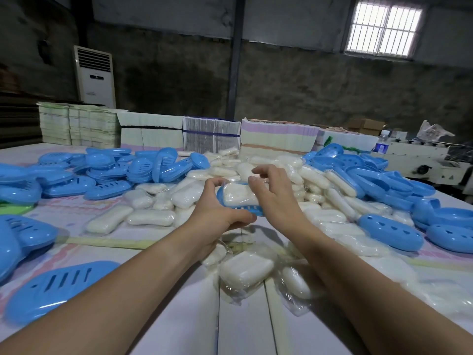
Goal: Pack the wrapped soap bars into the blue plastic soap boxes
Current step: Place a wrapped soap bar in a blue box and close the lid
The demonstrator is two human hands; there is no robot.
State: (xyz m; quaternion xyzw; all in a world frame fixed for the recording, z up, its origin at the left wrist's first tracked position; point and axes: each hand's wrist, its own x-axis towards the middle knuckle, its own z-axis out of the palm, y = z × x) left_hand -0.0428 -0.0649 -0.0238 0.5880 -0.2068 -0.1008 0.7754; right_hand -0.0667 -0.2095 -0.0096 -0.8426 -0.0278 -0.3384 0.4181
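Note:
My left hand [217, 213] grips a blue soap box half [243, 207] from its left end, held above the table. A white wrapped soap bar [239, 194] lies in that box half. My right hand [273, 193] hovers at the bar's right end, fingertips on the wrapper, fingers spread. A large pile of wrapped soap bars [294, 180] covers the middle of the table behind my hands. More wrapped bars [245, 270] lie below my wrists.
Heaps of blue box halves lie at left [102, 172] and right [371, 183]; slotted lids [58, 285] sit near my left forearm. Stacks of flat cartons [212, 134] line the table's far edge. A machine with a water bottle [382, 144] stands at right.

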